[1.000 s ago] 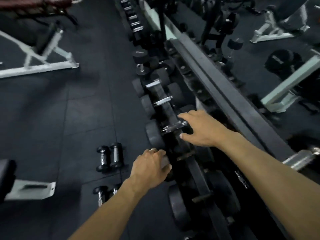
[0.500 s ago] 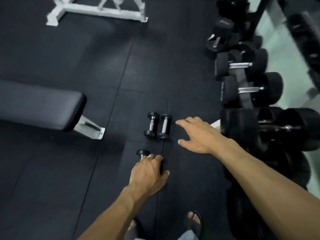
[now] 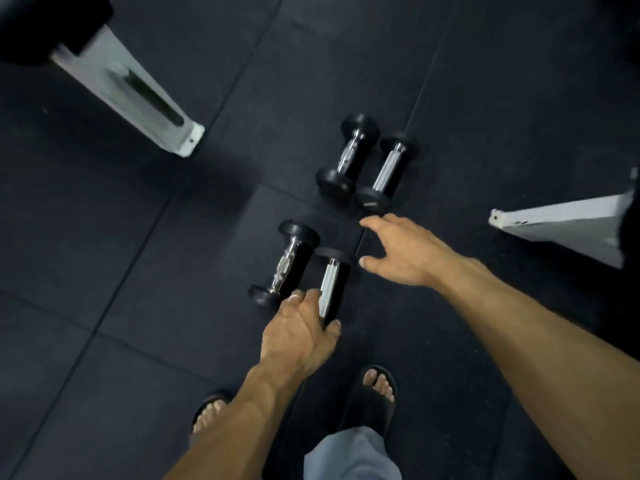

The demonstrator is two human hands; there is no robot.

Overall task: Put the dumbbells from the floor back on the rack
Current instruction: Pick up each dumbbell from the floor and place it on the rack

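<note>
both hands (image 3: 298, 336) lower, nearer dumbbells (image 3: 330, 289) (floor)

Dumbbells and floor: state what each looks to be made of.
Dumbbells: matte black heads, probably rubber-coated, since they show no glare; handles look like chromed steel, with bright mirror-like highlights. One handle appears knurled, though blur leaves this open. Floor: dark matte tiles with visible seams, likely rubber matting.
</note>
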